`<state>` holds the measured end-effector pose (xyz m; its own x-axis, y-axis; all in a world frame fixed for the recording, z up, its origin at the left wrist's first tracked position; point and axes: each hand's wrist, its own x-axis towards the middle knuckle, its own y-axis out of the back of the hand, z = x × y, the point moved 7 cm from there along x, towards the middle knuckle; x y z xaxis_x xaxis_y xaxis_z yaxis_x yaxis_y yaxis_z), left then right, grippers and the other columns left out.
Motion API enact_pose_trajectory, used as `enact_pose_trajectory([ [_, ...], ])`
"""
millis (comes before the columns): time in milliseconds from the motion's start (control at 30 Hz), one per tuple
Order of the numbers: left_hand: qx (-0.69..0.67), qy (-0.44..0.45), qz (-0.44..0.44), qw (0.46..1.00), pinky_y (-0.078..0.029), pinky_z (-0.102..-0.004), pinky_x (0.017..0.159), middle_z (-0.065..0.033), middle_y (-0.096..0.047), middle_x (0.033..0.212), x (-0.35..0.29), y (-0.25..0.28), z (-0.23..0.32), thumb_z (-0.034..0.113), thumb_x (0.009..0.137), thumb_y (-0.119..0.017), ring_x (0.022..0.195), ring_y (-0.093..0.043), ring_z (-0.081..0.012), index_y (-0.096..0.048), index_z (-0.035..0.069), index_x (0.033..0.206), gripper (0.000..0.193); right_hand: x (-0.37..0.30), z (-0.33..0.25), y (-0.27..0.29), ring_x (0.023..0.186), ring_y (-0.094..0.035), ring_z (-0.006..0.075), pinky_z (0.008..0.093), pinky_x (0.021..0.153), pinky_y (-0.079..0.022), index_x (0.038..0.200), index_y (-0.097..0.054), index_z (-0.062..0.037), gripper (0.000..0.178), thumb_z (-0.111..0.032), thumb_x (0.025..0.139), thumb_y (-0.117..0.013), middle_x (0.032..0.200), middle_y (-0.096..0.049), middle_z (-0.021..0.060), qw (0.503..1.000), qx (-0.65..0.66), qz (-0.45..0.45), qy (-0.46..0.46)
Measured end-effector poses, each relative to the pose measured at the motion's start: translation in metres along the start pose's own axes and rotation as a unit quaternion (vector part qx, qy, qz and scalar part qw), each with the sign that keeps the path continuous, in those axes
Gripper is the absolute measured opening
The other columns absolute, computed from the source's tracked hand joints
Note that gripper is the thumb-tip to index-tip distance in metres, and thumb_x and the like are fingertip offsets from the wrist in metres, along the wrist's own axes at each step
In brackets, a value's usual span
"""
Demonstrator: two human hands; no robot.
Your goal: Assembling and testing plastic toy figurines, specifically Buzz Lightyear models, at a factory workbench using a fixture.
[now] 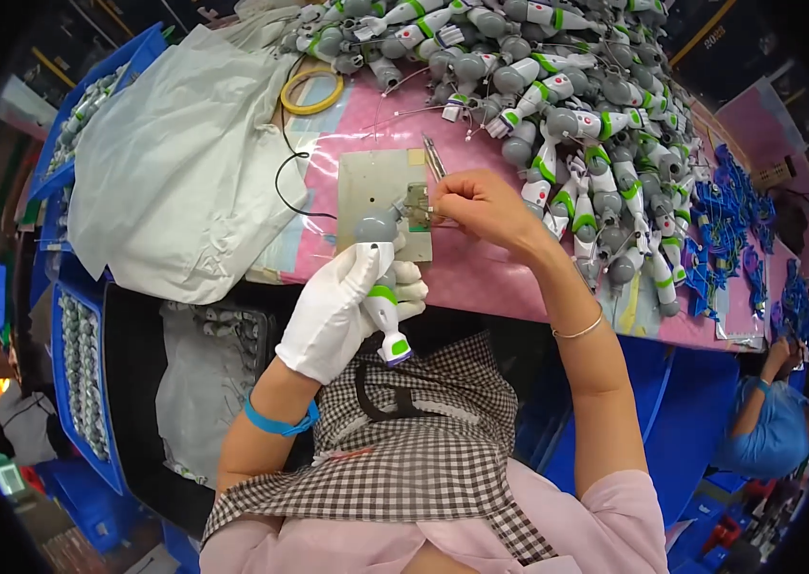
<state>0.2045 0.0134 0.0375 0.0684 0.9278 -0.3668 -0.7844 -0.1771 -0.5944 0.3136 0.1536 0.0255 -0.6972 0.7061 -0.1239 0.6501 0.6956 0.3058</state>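
In my white-gloved left hand (328, 311) is a toy robot arm (382, 304), white and green with a grey ball-shaped shoulder. Its grey end lies over the lower part of a flat grey plate (358, 182). A small green circuit board (417, 208) sits on the plate's right side. My bare right hand (486, 206) is closed in a pinch at the board's right edge; whatever its fingertips hold is too small to make out. A slim metal tool (433, 156), perhaps tweezers, lies just above that hand.
A large heap of similar toy arms (605, 124) covers the table's right side, with blue parts (720, 230) beyond. At left are a white sheet (184, 172), a yellow tape roll (312, 92), a black cable (280, 182) and a blue crate (84, 373). Another person (768, 421) is at far right.
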Motion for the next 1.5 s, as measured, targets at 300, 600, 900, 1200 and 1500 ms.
enact_pose_trajectory([
  [300,-0.018,0.021,-0.005,1.000,-0.053,-0.0336,0.078,-0.0094,-0.060,0.094,0.010,0.003,-0.004,0.029,0.090,-0.059,0.084,-0.063,-0.0201,-0.050,0.001,0.116,0.040,-0.003,0.008,-0.002,0.054,-0.044,0.0036,0.0210,0.047,-0.035,0.073,-0.059,-0.0037,0.016,-0.015,0.081,-0.052,0.066,-0.057,-0.0020,0.997,0.041,-0.060,-0.038],
  [600,-0.026,0.020,-0.006,0.999,-0.054,-0.0333,0.077,-0.0083,-0.061,0.093,0.013,0.004,-0.007,0.029,0.090,-0.059,0.083,-0.063,-0.0192,-0.052,0.002,0.113,0.037,-0.002,0.003,-0.002,0.053,-0.046,0.0052,0.0217,0.048,-0.037,0.072,-0.057,-0.0042,0.018,-0.017,0.082,-0.052,0.066,-0.055,-0.0018,0.992,0.053,-0.085,-0.074],
  [900,0.001,0.012,-0.007,1.000,-0.053,-0.0304,0.073,-0.0045,-0.059,0.087,0.009,-0.002,-0.006,0.029,0.090,-0.059,0.077,-0.061,-0.0152,-0.053,0.002,0.110,0.034,-0.021,-0.024,0.009,0.052,-0.048,0.0071,0.0238,0.047,-0.038,0.078,-0.060,0.0001,0.016,-0.015,0.081,-0.056,0.064,-0.057,-0.0008,0.958,-0.252,0.115,0.073],
  [1200,-0.021,-0.348,0.452,0.821,-0.043,-0.0244,0.058,-0.0013,-0.051,0.082,-0.142,0.205,0.064,0.013,0.087,-0.060,0.068,-0.051,-0.0100,-0.049,0.006,0.106,0.023,-0.034,-0.010,0.226,0.109,-0.057,0.0230,0.0328,0.095,-0.040,0.118,-0.056,0.0017,0.038,-0.005,0.081,-0.057,0.115,-0.061,0.0147,0.813,-0.542,0.184,0.106],
  [1500,0.282,0.170,0.728,0.602,-0.048,-0.0366,0.066,-0.0112,-0.068,0.087,-0.418,0.438,-0.171,0.030,0.081,-0.067,0.074,-0.064,-0.0218,-0.068,0.004,0.094,0.029,-0.049,0.006,0.298,0.118,-0.047,0.0217,0.0314,0.100,-0.034,0.132,-0.041,0.0018,0.046,-0.014,0.092,-0.053,0.129,-0.050,0.0128,0.941,-0.230,0.225,0.106],
])
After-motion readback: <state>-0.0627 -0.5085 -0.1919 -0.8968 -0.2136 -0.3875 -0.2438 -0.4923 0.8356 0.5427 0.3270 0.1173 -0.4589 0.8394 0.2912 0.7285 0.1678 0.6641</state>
